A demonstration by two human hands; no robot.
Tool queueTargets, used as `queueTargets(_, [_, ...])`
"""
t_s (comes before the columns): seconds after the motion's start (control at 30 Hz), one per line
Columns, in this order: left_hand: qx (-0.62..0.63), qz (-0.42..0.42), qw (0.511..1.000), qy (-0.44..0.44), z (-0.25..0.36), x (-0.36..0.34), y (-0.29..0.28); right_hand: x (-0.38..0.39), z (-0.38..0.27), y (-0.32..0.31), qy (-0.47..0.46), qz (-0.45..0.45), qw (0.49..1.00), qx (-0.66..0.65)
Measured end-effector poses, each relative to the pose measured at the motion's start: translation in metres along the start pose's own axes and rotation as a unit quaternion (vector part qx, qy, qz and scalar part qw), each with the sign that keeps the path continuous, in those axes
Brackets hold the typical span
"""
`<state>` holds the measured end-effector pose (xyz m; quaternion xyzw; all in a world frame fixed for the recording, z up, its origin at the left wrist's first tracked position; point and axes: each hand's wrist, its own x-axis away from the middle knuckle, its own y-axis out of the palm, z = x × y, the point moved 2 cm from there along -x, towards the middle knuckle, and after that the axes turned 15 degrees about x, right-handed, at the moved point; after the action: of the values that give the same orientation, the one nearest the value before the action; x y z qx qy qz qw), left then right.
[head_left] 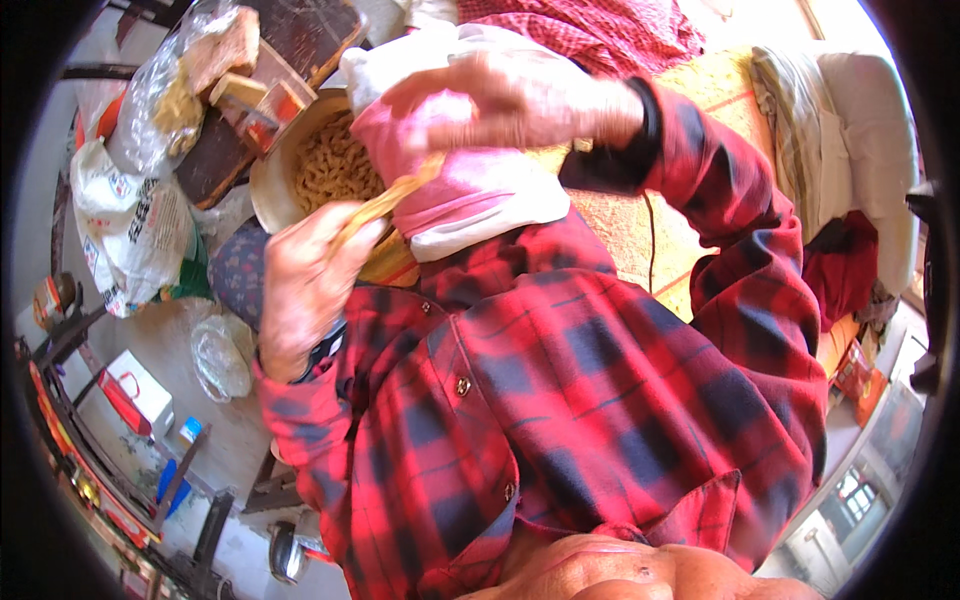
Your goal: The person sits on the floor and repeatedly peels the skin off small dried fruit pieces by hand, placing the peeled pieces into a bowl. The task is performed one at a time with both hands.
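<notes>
My left hand (312, 280) is closed around one end of a thin, twisted tan strip (395, 198), whose material I cannot make out. The strip slants up to the right, in front of a pink and white cloth (480, 195) spread over my lap. Above that cloth hangs my right hand (515, 105), blurred, its thumb and fingers apart with nothing seen between them. The strip's far end lies just below the right thumb; whether they touch, I cannot tell. Beside the left hand stands a pale round tub (268, 190) holding many short, tan, twisted pieces (335, 165).
A dark low table (300, 35) at the far left bears wooden blocks (225, 50) and a clear plastic bag (155, 120). A white printed sack (125, 225) leans nearby. Cushions (870, 150) lie to the right, and a red checked cloth (600, 25) at the far side.
</notes>
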<state>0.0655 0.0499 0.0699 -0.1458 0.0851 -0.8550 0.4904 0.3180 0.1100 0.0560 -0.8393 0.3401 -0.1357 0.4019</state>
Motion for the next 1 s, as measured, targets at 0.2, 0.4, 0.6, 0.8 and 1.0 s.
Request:
queueTargets(0.2, [-0.005, -0.01, 0.997, 0.079, -0.006, 0.007, -0.01, -0.008, -0.04, 0.049, -0.131, -0.018, 0.982, -0.133])
queueTargets(0.4, [0.028, 0.018, 0.999, -0.04, -0.03, 0.057, -0.081, -0.011, -0.023, 0.033, -0.087, -0.039, 0.995, -0.02])
queueTargets(0.6, [0.029, 0.09, 0.995, 0.008, -0.047, 0.082, -0.112, -0.016, 0.003, 0.02, 0.037, -0.103, 0.994, -0.004])
queueTargets(0.8, [-0.032, 0.093, 0.995, 0.012, -0.062, 0.074, -0.085, -0.026, 0.022, 0.017, 0.069, -0.143, 0.981, 0.114])
queueTargets(1.0, [0.064, 0.064, 0.994, 0.057, -0.071, 0.035, -0.031, -0.048, -0.029, 0.056, -0.098, 0.032, 0.988, 0.113])
